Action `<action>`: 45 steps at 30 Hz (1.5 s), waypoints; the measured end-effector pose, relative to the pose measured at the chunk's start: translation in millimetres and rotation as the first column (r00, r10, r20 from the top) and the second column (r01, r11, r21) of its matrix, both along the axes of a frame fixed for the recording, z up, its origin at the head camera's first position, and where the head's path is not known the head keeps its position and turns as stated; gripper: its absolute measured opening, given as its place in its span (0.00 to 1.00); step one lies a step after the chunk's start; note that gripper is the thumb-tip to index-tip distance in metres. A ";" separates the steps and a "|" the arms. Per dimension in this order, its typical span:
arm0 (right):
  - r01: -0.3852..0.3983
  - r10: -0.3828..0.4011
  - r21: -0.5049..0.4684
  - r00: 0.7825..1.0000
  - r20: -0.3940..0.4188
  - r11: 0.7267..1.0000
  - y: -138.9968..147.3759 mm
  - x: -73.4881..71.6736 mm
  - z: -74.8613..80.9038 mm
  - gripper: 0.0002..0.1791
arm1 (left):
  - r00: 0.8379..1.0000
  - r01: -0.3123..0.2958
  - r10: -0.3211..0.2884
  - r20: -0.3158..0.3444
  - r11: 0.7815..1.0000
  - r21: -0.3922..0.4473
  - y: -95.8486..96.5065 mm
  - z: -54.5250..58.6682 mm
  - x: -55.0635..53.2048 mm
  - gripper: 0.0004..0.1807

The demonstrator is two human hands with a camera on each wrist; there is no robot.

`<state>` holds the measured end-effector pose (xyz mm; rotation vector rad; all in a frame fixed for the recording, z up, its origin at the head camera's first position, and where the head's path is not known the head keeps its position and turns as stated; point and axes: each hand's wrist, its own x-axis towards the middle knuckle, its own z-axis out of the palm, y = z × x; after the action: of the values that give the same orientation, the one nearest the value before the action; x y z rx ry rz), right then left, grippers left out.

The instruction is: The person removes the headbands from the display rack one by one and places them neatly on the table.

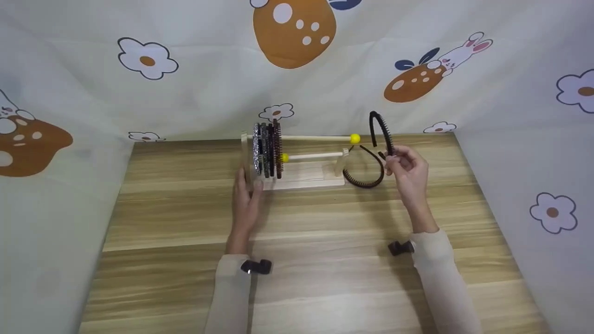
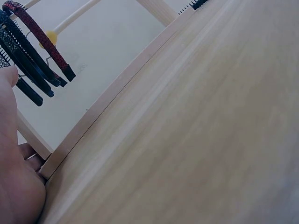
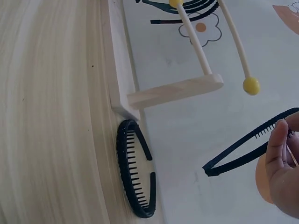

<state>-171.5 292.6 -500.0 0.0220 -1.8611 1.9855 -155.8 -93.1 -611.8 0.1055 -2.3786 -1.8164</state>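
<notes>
In the head view, a pale wooden rack (image 1: pixel 306 182) stands near the table's back edge. My left hand (image 1: pixel 244 204) grips its left upright low down, thumb in front. Several toothed headbands (image 1: pixel 278 153), some glittery and one dark red, hang together at the rack's left end. At the right, my right hand (image 1: pixel 410 174) pinches a black toothed headband (image 1: pixel 389 132) by one part of its band, raised beside the rack. A second black toothed headband (image 3: pixel 122 163) lies on the table by the rack's right end, close below that hand.
Two wooden rods cross the rack; the longer ends freely at a yellow ball (image 1: pixel 355 138) on the right. Another yellow ball (image 1: pixel 285 157) sits beside the hung headbands, near a short right upright (image 1: pixel 341 164). A patterned cloth (image 1: pixel 199 93) rises behind the wood-grain table (image 1: pixel 315 260).
</notes>
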 end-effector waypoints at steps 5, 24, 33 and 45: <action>0.003 -0.003 0.004 1.000 0.007 1.000 14.6 2.1 -7.4 0.03 | 1.000 0.004 -0.004 0.007 1.000 0.000 0.3 0.0 -0.7 0.44; 0.004 -0.029 0.289 0.996 0.081 0.957 63.5 15.6 -13.2 0.13 | 1.000 -0.001 0.000 0.008 1.000 0.021 0.3 2.8 2.0 0.45; -0.095 0.035 0.379 0.986 0.162 0.920 87.9 22.0 -19.6 0.18 | 1.000 0.006 -0.006 0.000 0.999 0.033 0.4 -0.2 1.0 0.42; -0.182 0.092 0.391 0.967 0.238 0.902 109.5 25.1 -31.2 0.23 | 1.000 0.006 -0.006 -0.002 1.000 0.025 0.8 -0.4 -0.7 0.42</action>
<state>-146.4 402.1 -531.3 0.0652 -2.4547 1.6974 -156.5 -92.2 -612.2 0.0994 -2.3574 -1.8482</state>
